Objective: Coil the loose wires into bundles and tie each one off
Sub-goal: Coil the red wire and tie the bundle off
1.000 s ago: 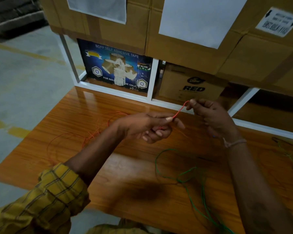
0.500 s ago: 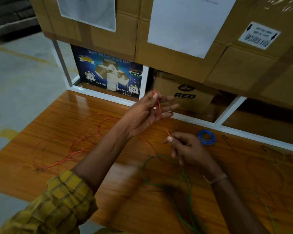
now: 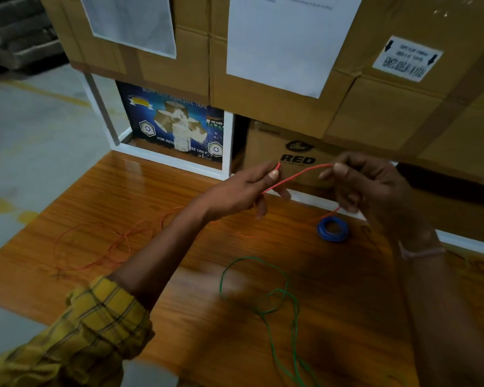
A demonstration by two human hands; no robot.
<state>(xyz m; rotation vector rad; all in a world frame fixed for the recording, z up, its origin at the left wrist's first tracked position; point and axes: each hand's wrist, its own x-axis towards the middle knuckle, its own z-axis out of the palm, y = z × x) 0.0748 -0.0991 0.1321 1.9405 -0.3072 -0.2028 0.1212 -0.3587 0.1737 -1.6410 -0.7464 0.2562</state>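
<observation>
Up above the wooden table (image 3: 118, 196), the red wire (image 3: 296, 176) is getting stretched between both hands, so the coiling on this one looks like it's only just starting. The left hand (image 3: 243, 191) is pinching the free end between thumb and forefinger, other fingers loose, and the right hand (image 3: 366, 188) is closed around the wire a bit further along, with the slack dropping under it and trailing off left into a messy heap on the tabletop.

Progress-wise, I'd say one down: a small blue coil (image 3: 333, 229) is sitting wound up just below the right hand, though I can't tell if it's actually tied. Still waiting: the red one, plus a green wire (image 3: 266, 303) sprawling loose near the front edge, running out of frame.

Cardboard boxes (image 3: 277, 113) are stacking up right behind the hands, so not much room back there, and that green loop is lying close enough to snag.
</observation>
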